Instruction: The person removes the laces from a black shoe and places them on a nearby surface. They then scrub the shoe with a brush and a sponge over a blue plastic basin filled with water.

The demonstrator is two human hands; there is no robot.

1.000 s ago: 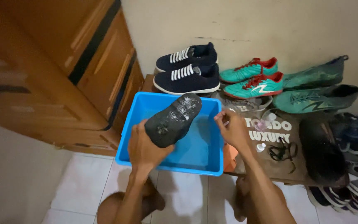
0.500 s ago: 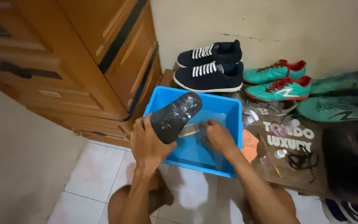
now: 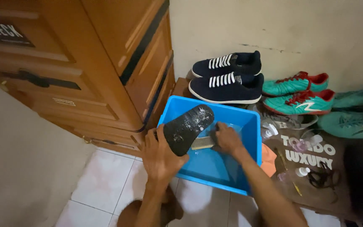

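Insole (image 3: 188, 128) — black, long axis diagonal, toe end up-right over the blue tub (image 3: 232, 168), heel end gripped in left hand (image 3: 160, 157). Right hand (image 3: 227, 138) clenched on a brush (image 3: 202, 143), just under the insole. Dark mat (image 3: 316, 168) with white block lettering lies right of tub. Since earlier frames, right hand dropped into the tub — brush now against insole.
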